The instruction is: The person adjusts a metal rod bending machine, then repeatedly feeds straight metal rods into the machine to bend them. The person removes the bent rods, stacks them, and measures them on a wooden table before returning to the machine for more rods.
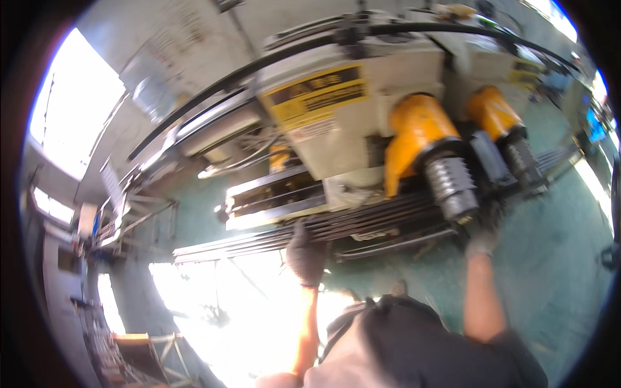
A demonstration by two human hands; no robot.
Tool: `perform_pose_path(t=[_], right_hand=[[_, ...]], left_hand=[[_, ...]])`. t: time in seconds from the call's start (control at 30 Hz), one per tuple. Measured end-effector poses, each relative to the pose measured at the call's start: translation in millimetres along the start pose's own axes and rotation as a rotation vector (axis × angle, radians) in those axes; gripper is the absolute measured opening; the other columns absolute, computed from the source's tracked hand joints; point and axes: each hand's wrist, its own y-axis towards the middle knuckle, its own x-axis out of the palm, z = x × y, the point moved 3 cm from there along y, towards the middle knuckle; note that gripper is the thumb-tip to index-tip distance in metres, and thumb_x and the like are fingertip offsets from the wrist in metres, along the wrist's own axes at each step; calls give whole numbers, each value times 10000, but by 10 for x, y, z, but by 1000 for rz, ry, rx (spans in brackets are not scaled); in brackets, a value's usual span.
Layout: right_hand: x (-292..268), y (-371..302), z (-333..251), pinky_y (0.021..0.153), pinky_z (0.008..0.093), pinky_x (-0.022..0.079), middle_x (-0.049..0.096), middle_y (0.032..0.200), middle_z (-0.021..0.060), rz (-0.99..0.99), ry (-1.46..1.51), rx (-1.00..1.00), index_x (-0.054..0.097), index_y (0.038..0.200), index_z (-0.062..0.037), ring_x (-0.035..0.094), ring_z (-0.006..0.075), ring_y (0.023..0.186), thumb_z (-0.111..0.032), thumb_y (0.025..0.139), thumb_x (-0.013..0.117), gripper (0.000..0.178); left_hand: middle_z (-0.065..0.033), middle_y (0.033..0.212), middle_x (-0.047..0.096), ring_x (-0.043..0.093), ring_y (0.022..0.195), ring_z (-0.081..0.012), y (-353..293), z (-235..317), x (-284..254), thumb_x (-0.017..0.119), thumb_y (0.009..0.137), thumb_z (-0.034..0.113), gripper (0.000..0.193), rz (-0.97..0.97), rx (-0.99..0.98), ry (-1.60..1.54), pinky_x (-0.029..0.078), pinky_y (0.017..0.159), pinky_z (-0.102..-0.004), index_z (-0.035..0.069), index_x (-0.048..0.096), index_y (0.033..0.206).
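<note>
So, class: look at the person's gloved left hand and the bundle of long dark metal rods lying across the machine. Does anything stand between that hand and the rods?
Nothing visible does. The left hand already rests on the rods, below the pale machine body. The right hand reaches the same bundle further along, under the orange motor housing. Whether either hand grips is unclear.

Both gloved hands reached up to a bundle of long dark metal rods [362, 223] under a white machine [349, 123]. The left hand [305, 255] gripped the rods; the right hand [482, 240] touched them below two orange motor housings [414, 132].
</note>
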Motion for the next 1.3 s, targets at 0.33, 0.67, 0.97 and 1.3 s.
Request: perform_pose_path(t=[0.33, 0.67, 0.97, 1.3], right_hand=[[-2177, -736, 1824, 964, 440, 602, 816, 1334, 129, 158, -790, 573, 773, 1462, -20, 770, 300, 1150, -320, 1104, 742, 468], [-2297, -1220, 2201, 1088, 502, 578, 801, 1411, 148, -41, -1374, 515, 815, 1394, -111, 762, 364, 1253, -387, 1113, 669, 420], [-2389, -1214, 2108, 1118, 518, 578, 811, 1412, 169, -251, -1615, 295, 842, 1331, -134, 772, 398, 1289, -407, 1108, 642, 406], [-1172, -1599, 1731, 1012, 490, 618, 828, 1257, 200, -1017, -2188, -259, 832, 1239, -117, 799, 388, 1167, -293, 1093, 618, 313]], left_hand=[[-200, 1399, 742, 704, 1324, -310, 159, 1321, -2637, 517, 1219, 202, 369, 263, 46, -607, 582, 1185, -457, -62, 648, 1442], [-130, 1320, 809, 773, 1238, -306, 376, 2182, -4554, 672, 1172, 277, 304, 277, 261, -192, 632, 1129, -498, 51, 746, 1362], [-162, 1638, 621, 655, 1450, -395, 185, 2255, -4287, 609, 1208, 446, 573, 252, 156, -87, 546, 1220, -616, 238, 487, 1727], [-219, 1678, 586, 548, 1569, -412, 148, 2345, -4405, 508, 1218, 570, 679, 323, 290, 616, 408, 1372, -620, 33, 594, 1624]])
